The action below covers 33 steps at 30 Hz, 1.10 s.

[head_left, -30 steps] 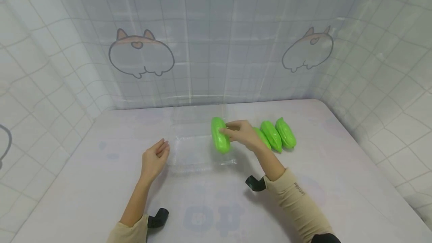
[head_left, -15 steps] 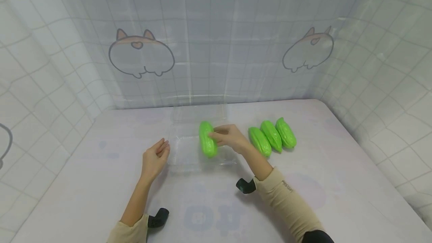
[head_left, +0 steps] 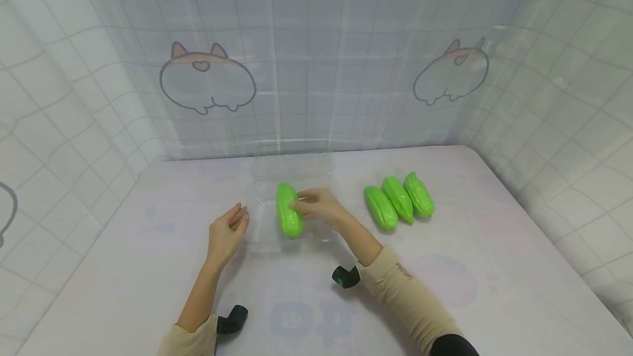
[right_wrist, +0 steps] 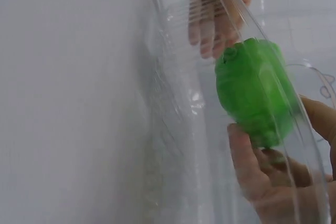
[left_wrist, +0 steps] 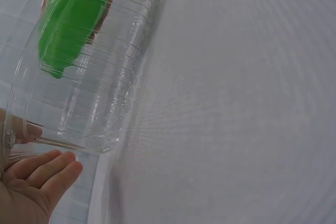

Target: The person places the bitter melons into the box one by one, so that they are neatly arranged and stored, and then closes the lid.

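Note:
In the head view, my right hand (head_left: 318,206) holds a glossy green ridged toy vegetable (head_left: 288,212) between thumb and fingers. It hangs lengthwise within the walls of a clear plastic box (head_left: 264,227). Through the box wall, the right wrist view shows fingers (right_wrist: 247,166) under the green piece (right_wrist: 254,87). My left hand (head_left: 226,235) is at the box's left side. The left wrist view shows its thumb behind the clear rim and its fingers (left_wrist: 58,174) outside, pinching the edge. The box lid (head_left: 292,165) stands folded back at the rear.
Several things share the white table (head_left: 296,290): to the right of the box lie three more green toy vegetables (head_left: 397,199), side by side. Grid-patterned curtains (head_left: 306,70) surround the back and both sides. Black wrist camera mounts (head_left: 232,319) stick out from both sleeves.
My right hand has moved left with the green toy vegetable, from the box's right side toward its middle-left. The left hand has stayed at the box edge.

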Each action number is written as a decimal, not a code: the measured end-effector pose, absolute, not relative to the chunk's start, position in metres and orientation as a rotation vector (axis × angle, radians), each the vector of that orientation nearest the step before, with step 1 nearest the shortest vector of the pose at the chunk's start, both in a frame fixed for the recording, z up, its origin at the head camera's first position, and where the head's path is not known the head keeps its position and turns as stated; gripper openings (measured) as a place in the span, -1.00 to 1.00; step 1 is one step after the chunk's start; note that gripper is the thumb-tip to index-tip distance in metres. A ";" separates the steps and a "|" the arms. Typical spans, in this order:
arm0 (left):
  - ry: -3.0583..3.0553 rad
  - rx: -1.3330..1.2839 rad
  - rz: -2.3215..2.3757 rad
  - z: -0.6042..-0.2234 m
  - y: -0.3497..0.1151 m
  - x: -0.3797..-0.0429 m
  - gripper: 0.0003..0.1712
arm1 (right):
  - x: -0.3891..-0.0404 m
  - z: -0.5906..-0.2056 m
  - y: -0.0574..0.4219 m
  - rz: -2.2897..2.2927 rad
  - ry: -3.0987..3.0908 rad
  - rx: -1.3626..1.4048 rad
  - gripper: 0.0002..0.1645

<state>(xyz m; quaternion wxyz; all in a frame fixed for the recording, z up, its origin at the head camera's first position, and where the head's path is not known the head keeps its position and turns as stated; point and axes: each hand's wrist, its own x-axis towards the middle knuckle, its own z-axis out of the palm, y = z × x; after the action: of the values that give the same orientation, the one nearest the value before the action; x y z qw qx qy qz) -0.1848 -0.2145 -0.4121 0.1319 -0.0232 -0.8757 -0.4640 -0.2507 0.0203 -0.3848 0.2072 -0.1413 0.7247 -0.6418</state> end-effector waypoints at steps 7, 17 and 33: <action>-2.545 -0.059 -1.343 -0.413 -0.215 -0.186 -0.51 | -0.248 -0.388 0.006 -1.815 2.006 -0.358 -0.34; -2.538 -0.063 -1.342 -0.414 -0.215 -0.186 -0.51 | -0.244 -0.389 -0.015 -1.635 2.210 -0.312 -0.32; -2.533 -0.063 -1.351 -0.415 -0.215 -0.185 -0.51 | -0.243 -0.397 -0.029 -1.278 2.431 -0.398 -0.32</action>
<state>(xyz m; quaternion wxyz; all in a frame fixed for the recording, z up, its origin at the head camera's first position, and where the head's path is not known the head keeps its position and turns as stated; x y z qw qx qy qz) -0.1853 -0.2146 -0.4153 0.1349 -0.0217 -0.8741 -0.4662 -0.2425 -0.0286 -0.3968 0.1821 -0.1411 0.8614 -0.4526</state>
